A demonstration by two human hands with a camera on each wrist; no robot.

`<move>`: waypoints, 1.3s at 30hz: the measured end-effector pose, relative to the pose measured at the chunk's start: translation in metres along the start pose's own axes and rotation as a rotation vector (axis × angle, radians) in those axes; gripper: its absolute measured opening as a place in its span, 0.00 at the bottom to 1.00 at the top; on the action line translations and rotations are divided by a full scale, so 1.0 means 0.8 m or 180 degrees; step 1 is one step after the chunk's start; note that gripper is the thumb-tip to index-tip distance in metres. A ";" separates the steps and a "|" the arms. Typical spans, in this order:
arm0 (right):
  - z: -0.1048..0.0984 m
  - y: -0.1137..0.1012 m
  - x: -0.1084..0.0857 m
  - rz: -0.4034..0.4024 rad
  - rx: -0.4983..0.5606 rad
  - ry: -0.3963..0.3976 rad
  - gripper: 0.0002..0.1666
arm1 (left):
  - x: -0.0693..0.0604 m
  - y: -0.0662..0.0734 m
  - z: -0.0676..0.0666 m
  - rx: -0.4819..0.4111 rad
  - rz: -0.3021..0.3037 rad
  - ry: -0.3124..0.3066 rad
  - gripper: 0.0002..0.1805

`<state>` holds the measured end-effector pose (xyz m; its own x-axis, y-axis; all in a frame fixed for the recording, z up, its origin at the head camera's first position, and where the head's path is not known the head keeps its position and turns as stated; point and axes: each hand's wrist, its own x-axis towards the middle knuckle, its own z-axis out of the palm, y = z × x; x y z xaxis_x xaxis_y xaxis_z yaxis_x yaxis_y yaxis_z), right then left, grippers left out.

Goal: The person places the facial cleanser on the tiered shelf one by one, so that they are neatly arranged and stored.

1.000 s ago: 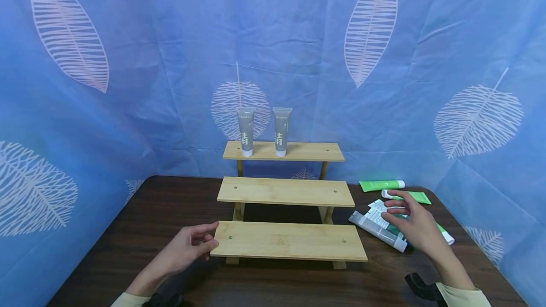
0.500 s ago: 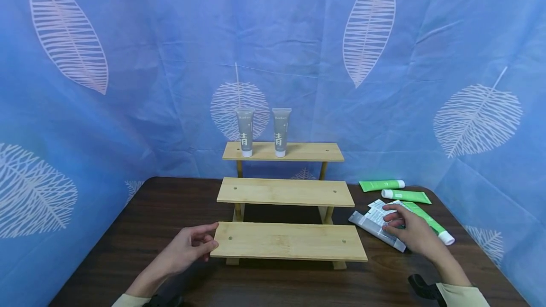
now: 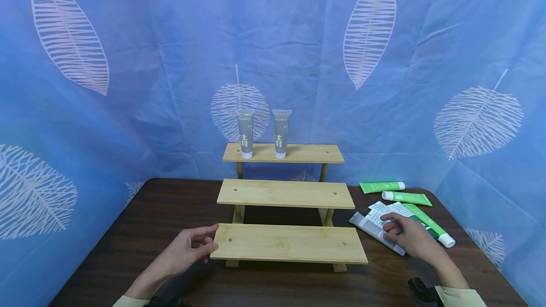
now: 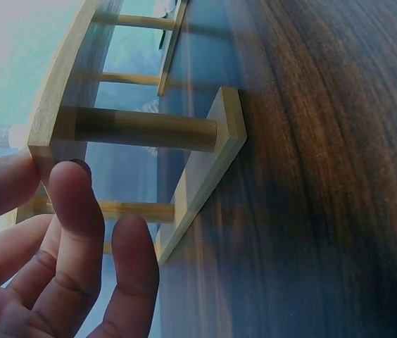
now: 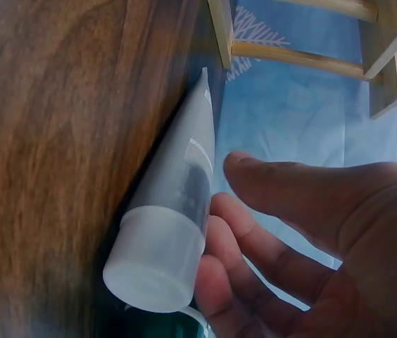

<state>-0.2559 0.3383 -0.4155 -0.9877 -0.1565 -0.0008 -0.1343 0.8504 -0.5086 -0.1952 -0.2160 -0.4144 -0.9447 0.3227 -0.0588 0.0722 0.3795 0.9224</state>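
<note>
Grey tube (image 3: 375,232), one, lying on its side on the table at the right of the rack; long axis slanting in the head view — white cap toward the person and to the right, flat crimped end pointing away and leftward, toward the rack; in the right wrist view the cap faces the camera and the body tapers off beyond it.

Right hand (image 3: 411,238), at the tube's cap half; fingers loosely bent along its side, thumb apart from it, so no grip is made; whether the fingertips touch it cannot be told.

Pale printed tubes (image 3: 377,208), just beside, partly hidden by the hand, count uncertain; green tubes (image 3: 381,187), three, lying farther back and to the right.

Wooden rack (image 3: 290,243), three tiers; left hand (image 3: 183,250) pinching the left end of the lowest board between thumb and forefinger.

Standing grey tubes (image 3: 281,134), two, upright on the top tier, caps down, at its left end and middle.

Progress, as judged: early — two tubes placed, the lying ones apparently left to set up.

Dark wood table (image 3: 179,203); blue leaf-print cloth (image 3: 170,60) behind.
</note>
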 end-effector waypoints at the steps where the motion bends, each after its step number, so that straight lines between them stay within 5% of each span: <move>1: 0.001 -0.001 0.000 0.0006 0.0018 -0.0020 0.22 | 0.000 0.000 0.000 0.0000 -0.0002 0.0005 0.34; 24: 0.010 -0.005 -0.001 0.0114 0.0007 -0.0291 0.25 | 0.001 -0.003 -0.002 0.0009 0.0119 -0.0048 0.35; 39: 0.015 -0.009 -0.003 0.0211 0.0332 -0.0469 0.28 | 0.000 -0.002 0.000 0.0019 0.0073 0.0001 0.34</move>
<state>-0.2514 0.3265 -0.4218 -0.9706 -0.1802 -0.1596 -0.0526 0.8058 -0.5899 -0.1950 -0.2164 -0.4156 -0.9429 0.3311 -0.0376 0.0957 0.3772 0.9212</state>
